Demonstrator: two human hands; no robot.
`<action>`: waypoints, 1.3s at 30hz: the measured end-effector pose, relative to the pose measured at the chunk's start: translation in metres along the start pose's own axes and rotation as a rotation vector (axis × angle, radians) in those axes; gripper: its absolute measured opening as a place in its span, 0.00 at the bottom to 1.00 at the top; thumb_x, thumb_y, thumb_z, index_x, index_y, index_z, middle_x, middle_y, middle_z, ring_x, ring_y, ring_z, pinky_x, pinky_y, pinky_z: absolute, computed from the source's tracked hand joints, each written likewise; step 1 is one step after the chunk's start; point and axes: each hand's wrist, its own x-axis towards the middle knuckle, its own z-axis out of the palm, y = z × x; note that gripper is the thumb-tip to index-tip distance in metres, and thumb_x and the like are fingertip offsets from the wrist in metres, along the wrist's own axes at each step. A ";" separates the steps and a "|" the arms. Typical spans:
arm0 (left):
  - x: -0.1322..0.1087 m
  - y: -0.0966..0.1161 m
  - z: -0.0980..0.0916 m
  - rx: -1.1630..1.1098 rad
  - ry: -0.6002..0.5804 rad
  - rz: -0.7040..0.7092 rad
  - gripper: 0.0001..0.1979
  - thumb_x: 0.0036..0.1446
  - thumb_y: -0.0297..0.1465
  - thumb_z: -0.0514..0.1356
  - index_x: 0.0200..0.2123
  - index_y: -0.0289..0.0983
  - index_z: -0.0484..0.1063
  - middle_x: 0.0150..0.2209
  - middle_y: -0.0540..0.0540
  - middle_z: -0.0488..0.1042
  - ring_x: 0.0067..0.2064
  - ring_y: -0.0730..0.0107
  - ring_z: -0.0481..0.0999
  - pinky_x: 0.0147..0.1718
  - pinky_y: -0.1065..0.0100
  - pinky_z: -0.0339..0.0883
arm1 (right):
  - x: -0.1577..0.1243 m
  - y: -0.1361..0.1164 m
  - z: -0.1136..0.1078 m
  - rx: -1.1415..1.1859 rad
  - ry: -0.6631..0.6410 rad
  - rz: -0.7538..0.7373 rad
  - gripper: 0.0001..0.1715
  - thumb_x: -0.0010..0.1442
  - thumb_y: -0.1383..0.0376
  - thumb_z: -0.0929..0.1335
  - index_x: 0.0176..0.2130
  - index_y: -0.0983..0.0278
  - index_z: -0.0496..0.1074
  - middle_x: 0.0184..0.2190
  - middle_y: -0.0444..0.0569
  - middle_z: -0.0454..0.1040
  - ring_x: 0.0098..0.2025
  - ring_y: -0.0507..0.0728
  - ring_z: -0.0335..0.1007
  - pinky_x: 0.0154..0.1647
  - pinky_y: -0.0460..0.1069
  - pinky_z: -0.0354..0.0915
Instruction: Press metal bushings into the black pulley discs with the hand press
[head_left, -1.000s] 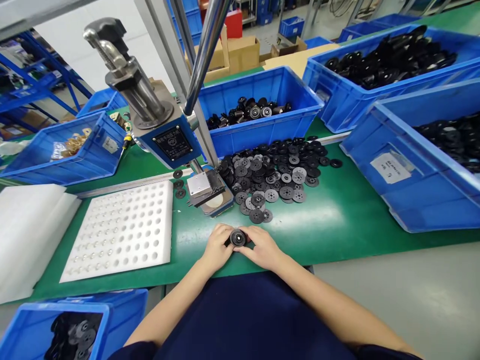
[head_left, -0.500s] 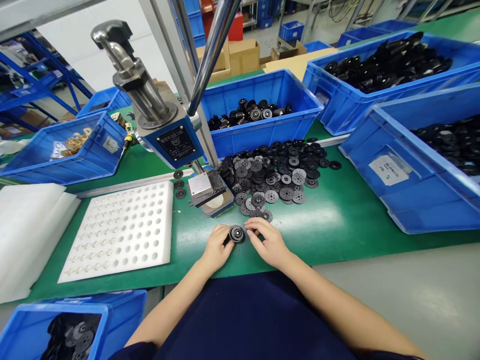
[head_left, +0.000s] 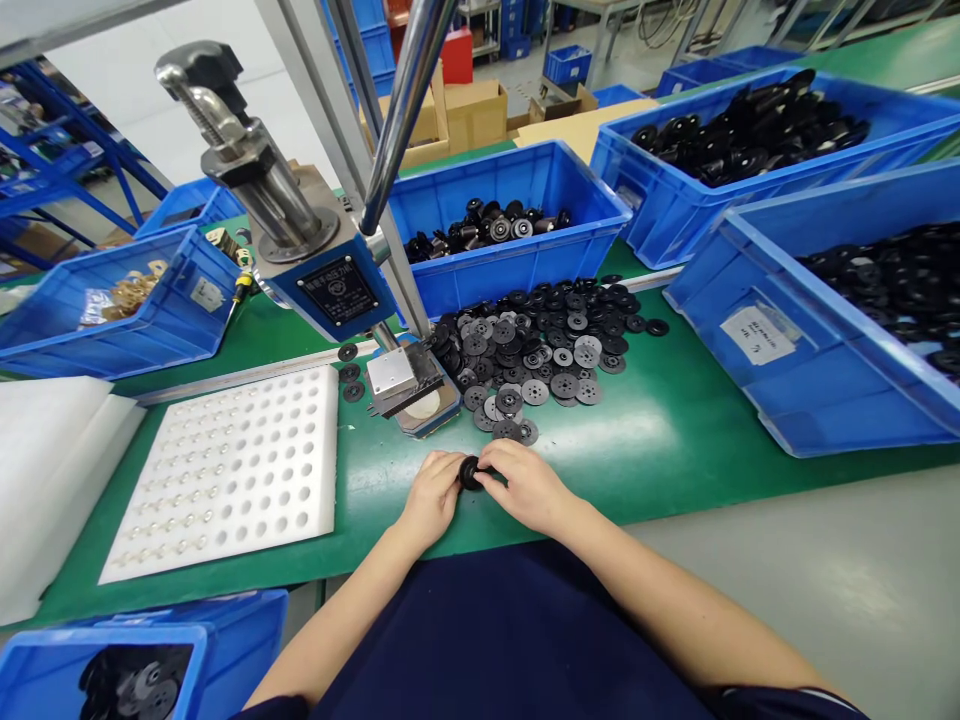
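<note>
Here I see my left hand [head_left: 430, 497] and right hand [head_left: 527, 487] together, pinching one disc [head_left: 470, 472] just above the mat [head_left: 675, 440], before the press [head_left: 409, 385]; the pile [head_left: 540, 340] beyond looks mostly unworked.

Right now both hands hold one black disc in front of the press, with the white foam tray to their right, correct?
No: the head view shows the white foam tray to their left. The left hand and right hand do hold the black disc in front of the press.
</note>
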 end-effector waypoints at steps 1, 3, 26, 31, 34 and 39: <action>0.000 0.000 0.000 -0.001 -0.002 -0.002 0.15 0.67 0.24 0.51 0.52 0.38 0.72 0.45 0.39 0.77 0.45 0.60 0.73 0.45 0.54 0.70 | 0.000 -0.001 0.000 -0.017 -0.010 -0.001 0.02 0.63 0.69 0.67 0.37 0.64 0.71 0.36 0.51 0.75 0.39 0.56 0.72 0.44 0.53 0.71; 0.000 0.000 0.000 -0.004 -0.006 -0.004 0.15 0.67 0.24 0.51 0.51 0.37 0.72 0.45 0.39 0.77 0.44 0.61 0.73 0.45 0.55 0.69 | 0.001 -0.003 -0.001 -0.039 -0.016 -0.006 0.06 0.63 0.72 0.65 0.37 0.64 0.71 0.36 0.52 0.75 0.39 0.56 0.72 0.43 0.53 0.72; -0.002 -0.001 0.001 -0.027 0.022 -0.063 0.13 0.65 0.23 0.52 0.49 0.38 0.70 0.41 0.41 0.76 0.42 0.61 0.73 0.43 0.57 0.69 | 0.000 0.001 -0.003 -0.029 0.047 -0.037 0.09 0.68 0.66 0.63 0.41 0.64 0.73 0.38 0.52 0.76 0.41 0.56 0.73 0.44 0.52 0.72; -0.001 0.000 0.000 -0.033 0.001 -0.034 0.14 0.65 0.23 0.50 0.50 0.38 0.69 0.41 0.41 0.76 0.43 0.60 0.73 0.44 0.55 0.69 | 0.013 0.002 -0.011 -0.218 -0.133 -0.136 0.09 0.67 0.66 0.65 0.36 0.64 0.74 0.34 0.51 0.74 0.38 0.56 0.70 0.42 0.51 0.68; -0.002 -0.001 0.000 -0.043 -0.011 -0.053 0.14 0.65 0.23 0.50 0.50 0.37 0.69 0.41 0.41 0.76 0.43 0.60 0.73 0.43 0.57 0.69 | 0.022 -0.005 -0.016 -0.337 -0.253 -0.138 0.08 0.66 0.66 0.66 0.35 0.65 0.73 0.33 0.51 0.73 0.37 0.56 0.68 0.40 0.51 0.63; -0.003 -0.005 0.001 -0.063 -0.002 -0.101 0.12 0.65 0.23 0.51 0.47 0.36 0.70 0.39 0.41 0.75 0.41 0.60 0.72 0.42 0.58 0.69 | 0.030 -0.016 -0.018 -0.478 -0.361 -0.125 0.06 0.64 0.71 0.66 0.35 0.66 0.72 0.32 0.52 0.72 0.37 0.58 0.67 0.40 0.52 0.60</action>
